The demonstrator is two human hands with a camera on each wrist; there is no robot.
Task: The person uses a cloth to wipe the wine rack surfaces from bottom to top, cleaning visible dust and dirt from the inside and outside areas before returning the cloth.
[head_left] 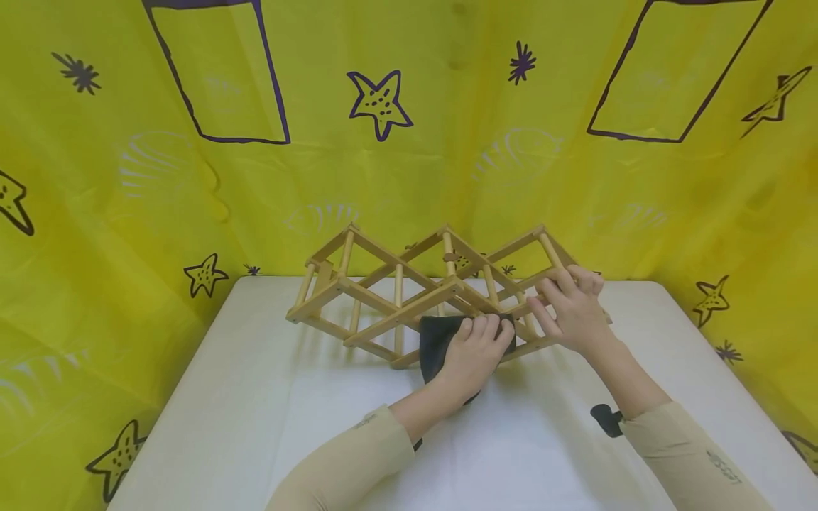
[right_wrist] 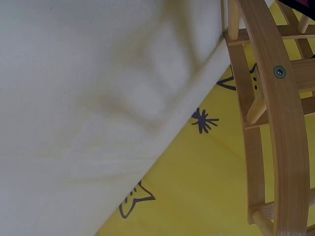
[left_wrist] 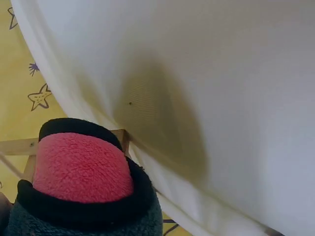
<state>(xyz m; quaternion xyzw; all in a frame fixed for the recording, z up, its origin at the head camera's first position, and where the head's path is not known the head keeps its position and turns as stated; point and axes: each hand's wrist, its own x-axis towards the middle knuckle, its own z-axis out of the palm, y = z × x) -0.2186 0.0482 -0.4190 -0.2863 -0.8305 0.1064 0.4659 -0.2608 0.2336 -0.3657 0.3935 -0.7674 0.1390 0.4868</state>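
A wooden lattice rack (head_left: 399, 284), made of crossed slats joined by round rods, stands on the white table. My left hand (head_left: 476, 351) grips a dark cloth (head_left: 437, 341) against the rack's front, right of its middle. In the left wrist view the cloth shows a pink fleecy face (left_wrist: 83, 167) bordered in black. Toward the rack's right end, my right hand (head_left: 575, 309) holds the slats, its fingers curled over the wood and its thumb on the near side. The right wrist view shows a slat (right_wrist: 283, 123) with a screw head, but no fingers.
The white table (head_left: 211, 411) spreads around the rack on all sides. Behind and beside it hangs a yellow curtain (head_left: 434, 170) printed with starfish and fish. A small dark object (head_left: 606, 420) sits at my right sleeve cuff.
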